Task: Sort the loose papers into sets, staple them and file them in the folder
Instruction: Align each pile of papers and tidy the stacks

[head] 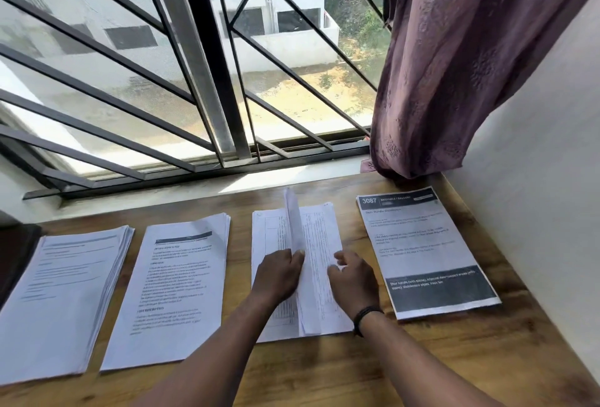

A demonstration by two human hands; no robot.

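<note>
Four paper piles lie in a row on the wooden desk [373, 371] under the barred window [201, 59]. The left hand [279, 273] is on the third pile [321, 263], fingers pinching a raised sheet [294, 221] that stands curled on its edge. The right hand [352, 280] hovers just beside it over the same pile, fingers loosely spread, gripping nothing. The far-left pile [61, 302] and second pile [172, 289] lie flat, untouched. At right, the sheet headed 3087 [422, 250] lies near the purple curtain [461, 59].
</note>
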